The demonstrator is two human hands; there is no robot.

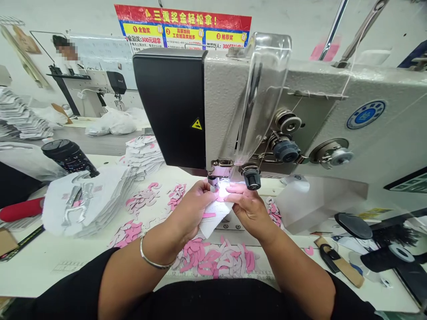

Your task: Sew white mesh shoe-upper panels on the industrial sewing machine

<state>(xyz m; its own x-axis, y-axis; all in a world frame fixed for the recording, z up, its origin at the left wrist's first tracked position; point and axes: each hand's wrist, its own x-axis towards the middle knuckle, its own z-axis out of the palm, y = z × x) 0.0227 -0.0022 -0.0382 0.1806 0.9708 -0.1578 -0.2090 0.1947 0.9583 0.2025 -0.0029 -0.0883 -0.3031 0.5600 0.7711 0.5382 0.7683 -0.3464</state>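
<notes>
Both my hands are at the needle area of a sewing machine (pixel 225 89), under its bright lamp. My left hand (pixel 195 206) grips the left side of a white fabric piece (pixel 213 224), fingers bunched close to the presser foot (pixel 212 181). From the other side, my right hand (pixel 248 206) pinches the fabric's right edge, its fingertips near the needle. A pink strip (pixel 209 215) lies across the white piece. Glare washes out the spot where the needle meets the fabric.
Loose pink and white cut pieces (pixel 213 258) lie in front of the hands. At left stand stacked white panels (pixel 83 200), a black bottle (pixel 70 155) and a red-handled tool (pixel 22 210). Scissors (pixel 328 258) rest at right. Another person sits at a machine (pixel 96 84) behind.
</notes>
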